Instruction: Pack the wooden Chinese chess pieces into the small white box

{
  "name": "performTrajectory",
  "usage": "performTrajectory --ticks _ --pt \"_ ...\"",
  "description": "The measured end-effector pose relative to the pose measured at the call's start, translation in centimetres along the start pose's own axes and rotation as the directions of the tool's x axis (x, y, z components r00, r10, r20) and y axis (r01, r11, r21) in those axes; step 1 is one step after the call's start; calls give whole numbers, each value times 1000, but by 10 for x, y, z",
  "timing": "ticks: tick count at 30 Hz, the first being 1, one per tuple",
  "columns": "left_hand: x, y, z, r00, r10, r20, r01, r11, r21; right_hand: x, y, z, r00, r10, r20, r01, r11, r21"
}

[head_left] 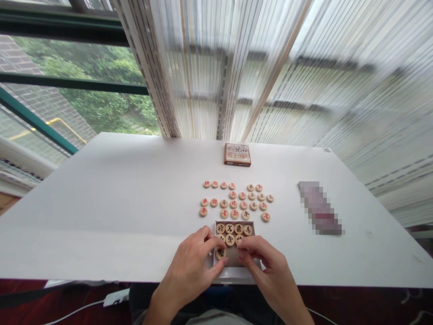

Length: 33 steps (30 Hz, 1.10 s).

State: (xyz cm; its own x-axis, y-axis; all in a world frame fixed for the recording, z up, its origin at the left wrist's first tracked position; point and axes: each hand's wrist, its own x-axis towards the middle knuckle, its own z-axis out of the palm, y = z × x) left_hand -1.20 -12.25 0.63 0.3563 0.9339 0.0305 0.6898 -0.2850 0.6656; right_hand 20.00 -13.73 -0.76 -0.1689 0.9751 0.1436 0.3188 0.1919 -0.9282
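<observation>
A shallow box tray (234, 272) stands at the table's near edge with several round wooden xiangqi pieces in it, marked in black. My left hand (191, 259) is over its left side, thumb and forefinger curled around a black-marked xiangqi piece (220, 253) in the lowest row. On the other side, my right hand (265, 262) has its fingertips at the lower edge of another black-marked piece (238, 239) in the middle row, partly covering it. Bare tray floor shows between the two hands.
Beyond the tray, several red- and black-marked pieces (233, 204) lie in loose rows on the white table (118, 203). A printed box lid (237, 155) lies farther back. At the right is a blurred-out flat item (320, 208). Striped curtains (209, 67) hang behind the table.
</observation>
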Motion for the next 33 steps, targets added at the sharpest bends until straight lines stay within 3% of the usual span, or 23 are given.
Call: performTrajectory --ticks 8,19,25,33 --pt "0 0 1 1000 11 11 -11 1000 -2 -1 -6 0 996 -12 88 18 998 -65" --pt "0 -1 -1 1000 16 22 -16 999 -28 2 -2 0 995 93 20 -94 993 72" --pt "-2 -4 0 1000 19 17 -18 998 -61 1 -2 -2 1000 25 3 -25 998 49" --pt "0 -16 6 998 47 -44 -52 992 -118 1 2 -2 997 53 -58 -48 995 82"
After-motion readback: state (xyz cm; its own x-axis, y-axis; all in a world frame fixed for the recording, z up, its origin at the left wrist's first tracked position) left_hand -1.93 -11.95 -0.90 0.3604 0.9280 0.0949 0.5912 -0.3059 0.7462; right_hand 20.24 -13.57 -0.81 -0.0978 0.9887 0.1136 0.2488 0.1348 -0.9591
